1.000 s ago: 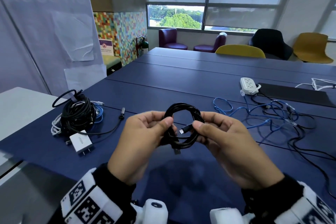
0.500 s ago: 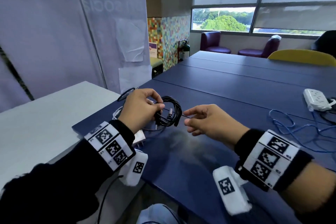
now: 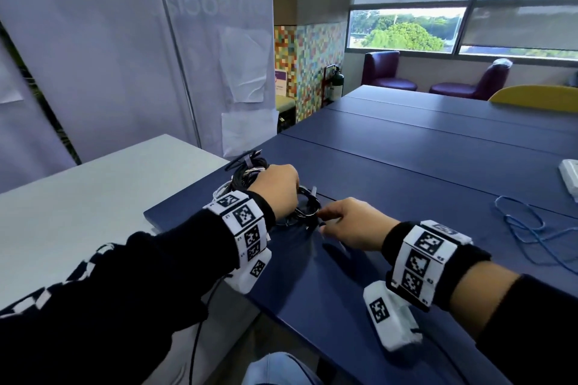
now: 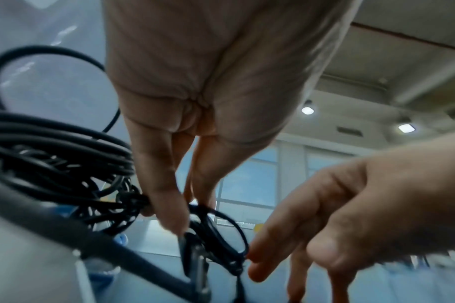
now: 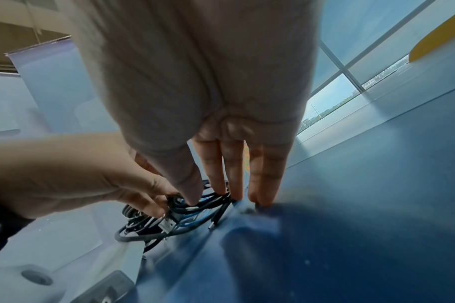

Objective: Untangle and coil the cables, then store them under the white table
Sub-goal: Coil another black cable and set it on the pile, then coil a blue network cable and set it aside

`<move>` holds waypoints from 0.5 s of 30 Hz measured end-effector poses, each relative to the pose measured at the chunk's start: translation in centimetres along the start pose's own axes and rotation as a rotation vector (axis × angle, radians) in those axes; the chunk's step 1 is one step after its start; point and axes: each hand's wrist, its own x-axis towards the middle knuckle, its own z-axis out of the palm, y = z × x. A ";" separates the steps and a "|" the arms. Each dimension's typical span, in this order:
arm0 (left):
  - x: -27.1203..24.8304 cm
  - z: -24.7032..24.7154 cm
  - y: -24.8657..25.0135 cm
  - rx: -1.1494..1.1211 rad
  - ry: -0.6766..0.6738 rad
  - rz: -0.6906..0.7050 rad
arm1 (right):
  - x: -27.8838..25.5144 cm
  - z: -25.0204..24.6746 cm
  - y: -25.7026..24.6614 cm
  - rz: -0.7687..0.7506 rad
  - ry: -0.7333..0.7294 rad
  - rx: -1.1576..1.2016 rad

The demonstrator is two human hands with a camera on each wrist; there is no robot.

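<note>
A small black coiled cable [image 3: 308,208] lies on the blue table [image 3: 406,172] near its left end. My left hand [image 3: 294,198] pinches it from above; in the left wrist view the thumb and fingers [image 4: 169,205] close on the coil [image 4: 221,231]. My right hand [image 3: 325,219] reaches in from the right and its straight fingertips [image 5: 215,184] touch the coil [image 5: 208,202]. Just behind my left hand sits a pile of coiled black and white cables [image 3: 247,170]. The white table [image 3: 93,197] adjoins the blue table on the left.
A loose blue cable [image 3: 525,228] lies on the blue table at the right, with a white power strip [image 3: 570,173] at the frame edge. A white charger block [image 5: 127,256] sits by the pile. A banner stands behind the white table.
Both hands carried the small coil left to the pile and lowered it onto the blue table. The right hand came back in and now touches the coil with straight fingers.
</note>
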 end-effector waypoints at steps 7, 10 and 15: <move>-0.3 0.5 1.0 0.208 0.084 0.051 | -1.3 -1.0 1.3 0.011 0.030 -0.106; -1.1 0.7 2.1 0.211 0.097 0.111 | -2.5 -2.4 3.5 0.086 0.081 -0.227; -2.9 0.9 4.9 0.075 0.097 0.238 | -5.3 -6.6 8.3 0.325 0.239 -0.476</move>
